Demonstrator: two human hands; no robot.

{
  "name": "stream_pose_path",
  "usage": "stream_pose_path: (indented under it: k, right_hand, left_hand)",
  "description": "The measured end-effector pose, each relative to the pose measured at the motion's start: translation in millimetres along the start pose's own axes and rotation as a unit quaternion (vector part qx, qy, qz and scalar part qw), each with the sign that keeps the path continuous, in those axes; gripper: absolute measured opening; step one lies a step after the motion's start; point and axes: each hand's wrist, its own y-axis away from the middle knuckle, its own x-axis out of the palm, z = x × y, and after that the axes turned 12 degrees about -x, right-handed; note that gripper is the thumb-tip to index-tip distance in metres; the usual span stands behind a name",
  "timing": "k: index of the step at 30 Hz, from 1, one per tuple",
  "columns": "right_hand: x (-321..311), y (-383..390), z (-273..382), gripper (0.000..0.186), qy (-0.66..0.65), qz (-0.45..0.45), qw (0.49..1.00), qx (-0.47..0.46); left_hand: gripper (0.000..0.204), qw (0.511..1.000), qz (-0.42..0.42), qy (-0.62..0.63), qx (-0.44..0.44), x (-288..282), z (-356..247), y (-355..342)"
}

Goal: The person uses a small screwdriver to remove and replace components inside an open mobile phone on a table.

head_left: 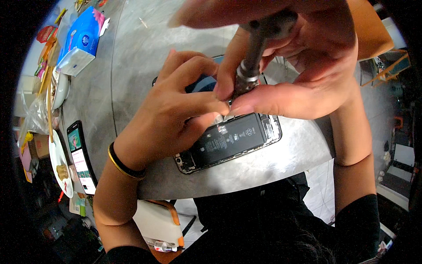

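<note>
On the grey table lies an opened smartphone (278, 132), its black battery (241, 134) and inner parts exposed. A screwdriver (253, 59) with a dark shaft and silver collar stands tilted over the phone. My right hand (321, 75) wraps round it from above, thumb and finger closed near its lower end. From the left, my left hand (171, 105) reaches over the phone, thumb and forefinger pinched together beside the screwdriver's tip. What they pinch is too small to make out. Behind my fingers, a dark glossy panel (202, 84) shows in part.
A second phone (80, 158) with a lit screen lies at the left, beside a white plate (57, 152) holding food scraps. Further back are a blue tissue pack (83, 42) and a white bowl (61, 90). The table's curved front edge (228, 192) runs close to my body.
</note>
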Motion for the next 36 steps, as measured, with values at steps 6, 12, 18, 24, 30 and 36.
stream_pose_path:
  k: [6,12,18,24,30,36]
  right_hand:
    - [2,-4,-2,0.054,-0.002,0.005,1.0,-0.02]
    - [5,-8,-7,0.054,-0.008,0.014,0.999,-0.049]
    - [2,-7,-11,0.055,-0.013,0.022,0.997,-0.074]
    - [2,-5,-7,0.055,-0.014,0.021,0.997,-0.075]
    - [8,-6,-6,0.055,-0.016,0.013,0.997,-0.078]
    - [5,-7,-8,0.055,-0.015,0.011,0.996,-0.09]
  left_hand:
    - [0.012,1.0,0.004,0.008,0.009,0,4,0]
    - [0.016,0.994,0.052,-0.092,0.0,-8,2,5]
    - [0.019,0.993,0.055,-0.105,0.004,-5,5,2]
    - [0.02,0.995,0.014,-0.093,0.018,1,13,0]
    - [0.024,0.98,-0.01,-0.192,0.04,4,11,1]
    - [0.028,0.983,0.013,-0.177,0.04,1,8,-1]
